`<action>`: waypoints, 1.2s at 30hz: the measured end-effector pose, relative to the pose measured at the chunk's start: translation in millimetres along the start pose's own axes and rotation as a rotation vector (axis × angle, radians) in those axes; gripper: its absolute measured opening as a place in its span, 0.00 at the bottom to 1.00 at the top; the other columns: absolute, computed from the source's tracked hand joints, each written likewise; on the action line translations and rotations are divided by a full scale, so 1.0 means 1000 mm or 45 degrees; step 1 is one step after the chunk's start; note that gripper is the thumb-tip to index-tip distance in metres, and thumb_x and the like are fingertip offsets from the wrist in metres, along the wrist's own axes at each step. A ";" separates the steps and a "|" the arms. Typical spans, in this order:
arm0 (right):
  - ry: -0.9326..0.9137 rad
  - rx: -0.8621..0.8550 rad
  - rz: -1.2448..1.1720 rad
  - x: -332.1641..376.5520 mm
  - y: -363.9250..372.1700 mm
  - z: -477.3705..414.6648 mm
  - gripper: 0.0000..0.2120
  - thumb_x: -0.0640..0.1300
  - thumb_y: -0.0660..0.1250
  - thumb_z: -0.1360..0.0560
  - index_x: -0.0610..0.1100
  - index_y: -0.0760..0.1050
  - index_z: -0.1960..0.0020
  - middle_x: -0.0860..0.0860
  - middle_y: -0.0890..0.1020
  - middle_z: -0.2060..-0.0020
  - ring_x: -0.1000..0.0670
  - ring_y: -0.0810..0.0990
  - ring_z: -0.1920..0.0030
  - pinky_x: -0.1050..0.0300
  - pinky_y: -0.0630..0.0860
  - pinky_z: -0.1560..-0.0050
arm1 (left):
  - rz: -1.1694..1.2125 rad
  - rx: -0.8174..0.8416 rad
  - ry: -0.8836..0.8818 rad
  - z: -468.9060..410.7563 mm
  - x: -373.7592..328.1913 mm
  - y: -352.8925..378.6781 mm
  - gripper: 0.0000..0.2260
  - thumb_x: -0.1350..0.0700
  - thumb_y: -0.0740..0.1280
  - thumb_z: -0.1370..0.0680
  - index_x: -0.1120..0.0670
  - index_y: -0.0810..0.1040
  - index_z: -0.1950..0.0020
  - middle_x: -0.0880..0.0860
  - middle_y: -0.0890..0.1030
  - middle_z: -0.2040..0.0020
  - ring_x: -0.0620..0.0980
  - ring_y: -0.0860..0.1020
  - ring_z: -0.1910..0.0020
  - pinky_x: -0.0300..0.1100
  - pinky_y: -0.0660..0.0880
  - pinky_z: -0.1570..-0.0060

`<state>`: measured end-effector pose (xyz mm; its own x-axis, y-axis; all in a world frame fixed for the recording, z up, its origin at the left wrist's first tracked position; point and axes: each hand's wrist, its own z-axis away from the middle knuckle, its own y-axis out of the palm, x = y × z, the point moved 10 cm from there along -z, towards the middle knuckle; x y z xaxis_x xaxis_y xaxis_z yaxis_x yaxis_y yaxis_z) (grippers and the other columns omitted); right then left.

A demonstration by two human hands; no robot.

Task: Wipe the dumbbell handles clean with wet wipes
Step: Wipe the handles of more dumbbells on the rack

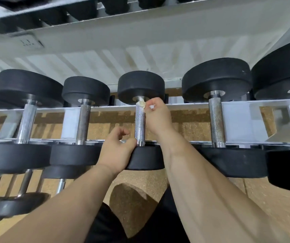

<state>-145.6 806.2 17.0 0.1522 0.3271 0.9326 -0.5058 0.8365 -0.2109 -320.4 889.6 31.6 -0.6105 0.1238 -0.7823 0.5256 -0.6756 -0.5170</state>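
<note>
At handle (140, 123) top, R hand (158, 118) pinches wipe (141, 103); L hand (118, 151) grips head (146, 158).

A single head-worn wide-angle camera looks forward and steeply down at a dumbbell rack (237, 116), near enough that one row of dumbbells (216, 79) spans the whole width. Both forearms (202, 190) enter from the bottom edge. An upper shelf (105, 37) crosses the top, seemingly motion-blurred.

A white metal rack (184, 105) runs across the room on 2 rails, above a speckled tan floor (193, 130). Behind it stands a pale wall (105, 41), with 1 white socket (29, 42) at the upper left.
</note>
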 end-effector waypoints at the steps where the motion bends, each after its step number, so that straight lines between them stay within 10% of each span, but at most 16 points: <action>1: 0.027 0.046 0.028 -0.006 0.002 0.002 0.05 0.42 0.62 0.21 0.49 0.73 0.53 0.48 0.80 0.53 0.43 0.80 0.52 0.50 0.77 0.52 | 0.006 0.007 0.002 0.000 0.000 0.000 0.19 0.39 0.64 0.39 0.47 0.75 0.53 0.47 0.78 0.54 0.49 0.74 0.54 0.47 0.70 0.50; 6: 0.181 0.408 0.142 -0.039 0.019 0.038 0.05 0.42 0.65 0.24 0.51 0.73 0.57 0.48 0.79 0.59 0.45 0.77 0.59 0.47 0.78 0.56 | 0.027 0.028 0.003 0.001 -0.002 0.002 0.17 0.42 0.65 0.37 0.49 0.76 0.53 0.47 0.77 0.56 0.49 0.73 0.57 0.46 0.69 0.53; 25: 0.287 0.162 -0.224 -0.031 0.010 0.015 0.08 0.36 0.62 0.25 0.46 0.76 0.59 0.49 0.78 0.69 0.51 0.73 0.69 0.57 0.70 0.66 | -0.006 -0.014 0.098 -0.002 -0.003 0.000 0.20 0.39 0.65 0.39 0.48 0.76 0.52 0.49 0.79 0.52 0.52 0.77 0.49 0.50 0.72 0.40; 30: 0.197 0.025 -0.039 -0.012 0.006 -0.007 0.05 0.41 0.63 0.22 0.48 0.77 0.54 0.45 0.83 0.53 0.43 0.80 0.54 0.50 0.78 0.53 | -0.010 -0.011 0.094 -0.003 -0.002 0.000 0.21 0.39 0.65 0.39 0.47 0.76 0.51 0.48 0.80 0.50 0.51 0.78 0.46 0.52 0.74 0.37; 36: 0.116 0.111 0.094 -0.012 -0.008 0.043 0.20 0.51 0.72 0.27 0.39 0.72 0.70 0.45 0.72 0.74 0.43 0.69 0.69 0.51 0.68 0.66 | 0.022 -0.021 0.111 -0.001 -0.005 0.000 0.20 0.38 0.65 0.39 0.46 0.76 0.51 0.45 0.80 0.49 0.49 0.78 0.44 0.51 0.73 0.37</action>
<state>-180.3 776.9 20.1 0.1865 0.4282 0.8843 -0.5897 0.7686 -0.2478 -316.9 889.6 34.7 -0.5477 0.1754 -0.8181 0.5458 -0.6662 -0.5083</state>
